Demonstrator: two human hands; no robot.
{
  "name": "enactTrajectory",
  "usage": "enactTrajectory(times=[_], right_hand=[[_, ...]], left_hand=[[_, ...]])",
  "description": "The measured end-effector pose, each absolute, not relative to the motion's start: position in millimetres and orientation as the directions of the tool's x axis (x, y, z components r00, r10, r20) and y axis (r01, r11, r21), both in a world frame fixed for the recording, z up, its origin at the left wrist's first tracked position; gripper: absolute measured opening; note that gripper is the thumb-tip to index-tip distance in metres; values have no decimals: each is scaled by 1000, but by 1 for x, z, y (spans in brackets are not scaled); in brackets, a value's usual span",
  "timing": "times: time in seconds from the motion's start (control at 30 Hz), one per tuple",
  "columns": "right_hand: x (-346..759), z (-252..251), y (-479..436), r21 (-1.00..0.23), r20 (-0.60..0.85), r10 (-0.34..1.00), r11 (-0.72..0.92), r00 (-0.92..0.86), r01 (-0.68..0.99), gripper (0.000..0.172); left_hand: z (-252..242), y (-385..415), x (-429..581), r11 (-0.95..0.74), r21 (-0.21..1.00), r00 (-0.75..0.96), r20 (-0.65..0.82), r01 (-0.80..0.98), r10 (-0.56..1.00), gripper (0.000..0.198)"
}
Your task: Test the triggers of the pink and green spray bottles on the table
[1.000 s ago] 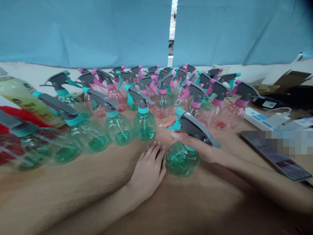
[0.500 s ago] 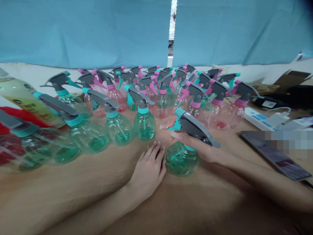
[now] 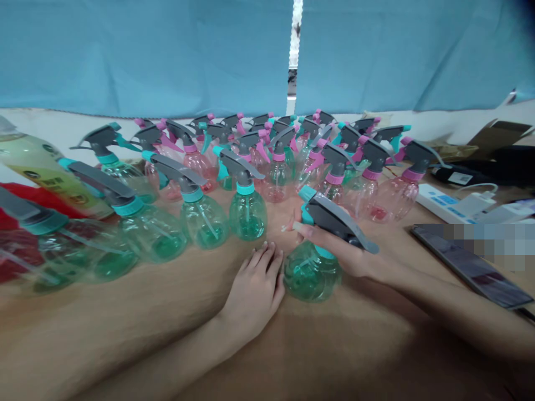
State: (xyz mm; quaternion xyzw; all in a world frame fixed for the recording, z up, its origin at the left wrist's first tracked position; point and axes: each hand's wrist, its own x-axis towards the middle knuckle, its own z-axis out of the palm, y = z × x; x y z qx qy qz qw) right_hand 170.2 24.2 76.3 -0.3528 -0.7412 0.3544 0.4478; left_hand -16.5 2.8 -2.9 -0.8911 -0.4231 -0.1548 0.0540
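A green spray bottle [image 3: 311,273] with a grey and teal trigger head stands on the brown table [image 3: 125,323] in front of me. My right hand [image 3: 340,250] is wrapped round its neck under the head, fingers curled over the teal trigger. My left hand [image 3: 254,289] lies flat on the table just left of the bottle's body, fingers together and stretched forward, touching or nearly touching it. Another green bottle [image 3: 247,209] stands just beyond my left hand.
Several green and pink spray bottles [image 3: 334,167] crowd the back of the table. A large yellowish bottle [image 3: 45,175] lies at the left over something red. A white power strip [image 3: 445,203], cables and a dark flat device [image 3: 476,267] lie at the right.
My right fingers have drawn in over the trigger of the green bottle. The left hand and the bottle have stayed in place.
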Motion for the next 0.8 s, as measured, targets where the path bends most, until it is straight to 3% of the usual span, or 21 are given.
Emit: enactTrajectory(times=[0.43, 0.8], right_hand=[[171, 80, 21, -829, 411, 851, 498, -327, 254, 20], [170, 64, 23, -913, 339, 883, 391, -324, 112, 17]], left_hand=[[-5, 3, -17, -646, 28, 600, 345, 763, 722, 37], [-2, 3, -16, -640, 9, 604, 318, 768, 730, 39]])
